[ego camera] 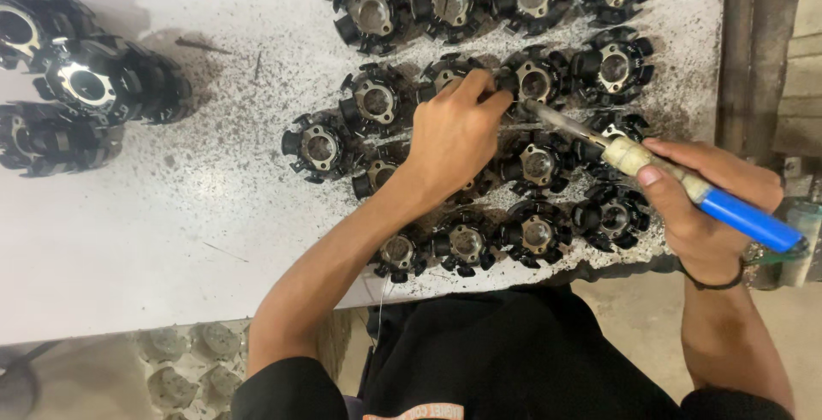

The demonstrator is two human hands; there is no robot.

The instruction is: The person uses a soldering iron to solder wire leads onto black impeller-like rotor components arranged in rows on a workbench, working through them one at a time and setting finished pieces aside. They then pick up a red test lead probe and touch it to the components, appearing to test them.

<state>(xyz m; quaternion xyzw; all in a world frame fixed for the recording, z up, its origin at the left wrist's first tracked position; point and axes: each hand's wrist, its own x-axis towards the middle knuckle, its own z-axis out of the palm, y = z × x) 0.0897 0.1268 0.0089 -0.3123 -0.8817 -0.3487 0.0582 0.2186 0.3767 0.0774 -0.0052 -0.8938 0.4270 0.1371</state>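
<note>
Head view: left hand [454,133] rests curled on the black stator cores [538,163], fingertips pinched at the soldering iron [651,172] tip; what they pinch is hidden. Right hand [711,206] grips the iron's blue handle. White table [171,214]; stacked cores [86,86] far left, partly cut off.

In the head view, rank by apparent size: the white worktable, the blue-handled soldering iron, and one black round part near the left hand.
1. White worktable, by far the largest.
2. Blue-handled soldering iron, held in the right hand.
3. Black round part beside the left hand, smallest.
</note>
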